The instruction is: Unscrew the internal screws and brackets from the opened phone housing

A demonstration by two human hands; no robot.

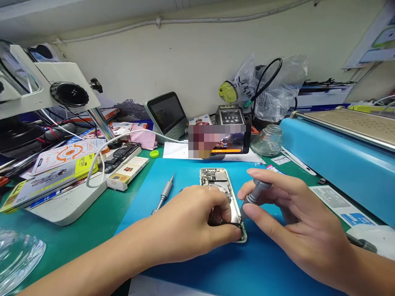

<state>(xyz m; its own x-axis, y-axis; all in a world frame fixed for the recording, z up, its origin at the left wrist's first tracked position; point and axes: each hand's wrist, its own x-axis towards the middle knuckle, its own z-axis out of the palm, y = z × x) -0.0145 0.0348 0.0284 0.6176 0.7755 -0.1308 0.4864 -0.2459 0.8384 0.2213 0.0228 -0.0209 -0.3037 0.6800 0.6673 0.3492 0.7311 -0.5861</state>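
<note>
An opened phone [220,185] lies on the blue mat [148,172], its inner boards and a shiny plate showing. My left hand [203,222] is curled over the phone's lower half, with the thumb pressed at the bottom end and the fingers bent onto the inside. Between thumb and fingers of my right hand [286,205] is a grey screwdriver [256,191], held tilted at the phone's lower right edge; its tip cannot be made out. A second screwdriver [166,190] rests on the mat, left of the phone.
Behind the mat a smartphone [233,139] is propped up, before a smart display [168,113]. A glass jar [268,140] and a blue machine [336,144] stand right. Left are a microscope stand [52,84], boxes [128,172] and a glass dish [18,259].
</note>
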